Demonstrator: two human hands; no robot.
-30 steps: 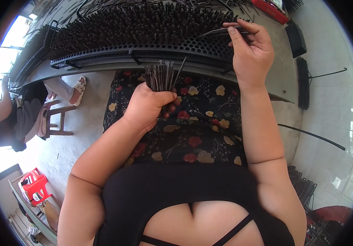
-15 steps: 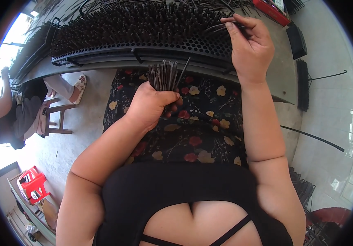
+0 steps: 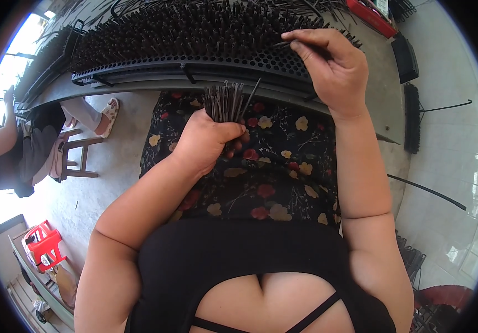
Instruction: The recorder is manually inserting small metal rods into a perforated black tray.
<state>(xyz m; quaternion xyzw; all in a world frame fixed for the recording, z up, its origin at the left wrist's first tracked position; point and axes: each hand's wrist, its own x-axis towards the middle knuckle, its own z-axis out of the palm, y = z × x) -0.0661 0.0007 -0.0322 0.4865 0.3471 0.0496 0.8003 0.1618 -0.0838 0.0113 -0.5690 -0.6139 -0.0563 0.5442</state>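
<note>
My left hand (image 3: 203, 139) is wrapped round a bundle of thin dark metal rods (image 3: 224, 102), held upright above my lap. Some tips look looped, and one rod leans out to the right of the others. The lower ends are hidden by my fingers. Over the right part of a black perforated rack (image 3: 283, 62), my right hand (image 3: 339, 69) pinches a thin dark rod (image 3: 281, 44) between thumb and fingertips, its tip pointing left. Many upright dark rods (image 3: 183, 36) stand packed in the rack's holes; bare holes show below my right fingertips.
The rack rests on a grey table (image 3: 380, 119) with loose rods behind it. A red box (image 3: 369, 16) lies at the far right. At left a person (image 3: 33, 147) sits by a wooden stool (image 3: 83, 158). A red plastic stool (image 3: 47, 247) stands lower left. Floral cloth (image 3: 250, 183) covers my lap.
My right hand has moved slightly left and down over the rack. The several rods fanned from its fingers are no longer seen; one thin rod shows there now. My left hand stays almost still.
</note>
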